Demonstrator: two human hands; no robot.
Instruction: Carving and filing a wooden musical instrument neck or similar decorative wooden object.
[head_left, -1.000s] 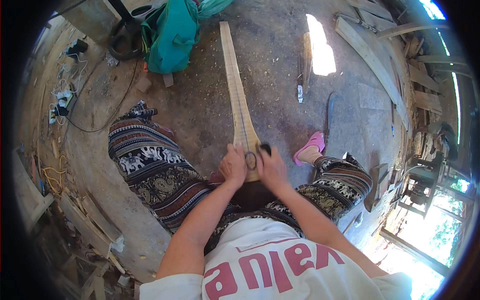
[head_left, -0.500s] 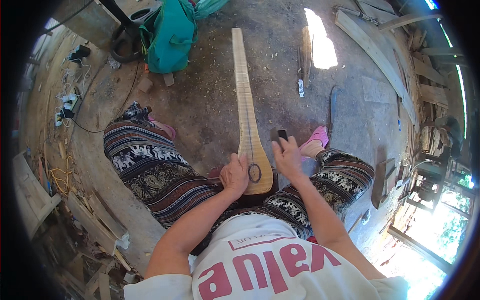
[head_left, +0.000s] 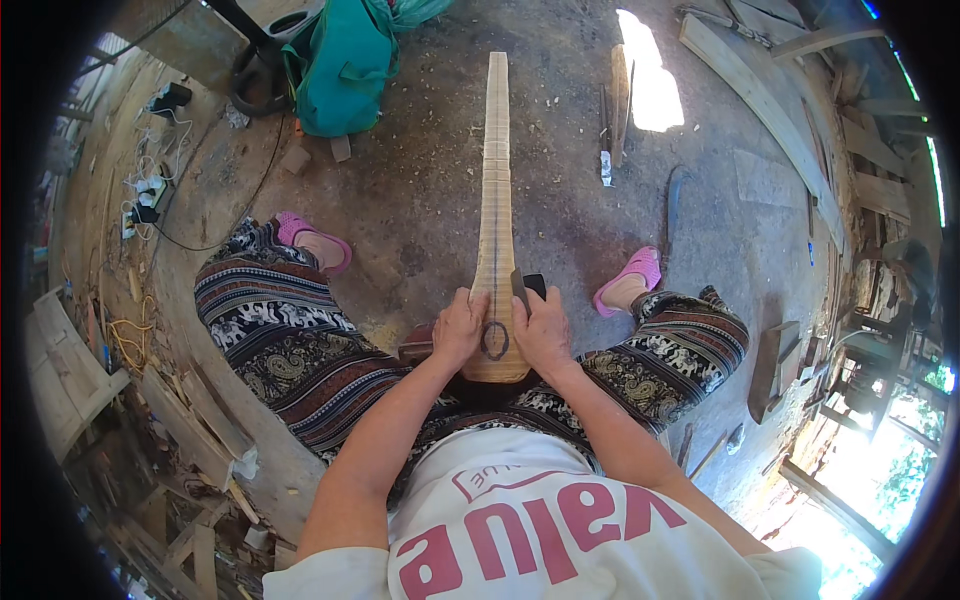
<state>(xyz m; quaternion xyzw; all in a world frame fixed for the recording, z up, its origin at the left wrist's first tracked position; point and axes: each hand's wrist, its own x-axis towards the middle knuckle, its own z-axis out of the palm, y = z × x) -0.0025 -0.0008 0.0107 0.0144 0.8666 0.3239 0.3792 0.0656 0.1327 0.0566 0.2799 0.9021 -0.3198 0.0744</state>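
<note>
A long pale wooden piece (head_left: pixel 495 220), shaped like a stringed instrument's neck and body, points away from me with its wide end between my thighs. Cross lines mark its narrow part, and a dark oval is drawn on the wide end. My left hand (head_left: pixel 459 328) is closed around the left edge of the wide part. At the right edge, my right hand (head_left: pixel 543 332) is closed on a dark flat tool (head_left: pixel 519 286) with a black block-like part, held against the wood. My fingers partly hide this tool, so its exact kind is unclear.
A green bag (head_left: pixel 345 75) sits at the far left near a black stand. Power strips with cords (head_left: pixel 145 205) lie at left. Far right are a long plank (head_left: pixel 755 125), wood strips (head_left: pixel 619 105) and a curved blade (head_left: pixel 672 210). Scrap wood (head_left: pixel 200 420) lies at near left.
My right hand has come left with the dark tool, from beside the wood onto its right edge. The wooden piece's far end has swung right and now points straighter ahead.
</note>
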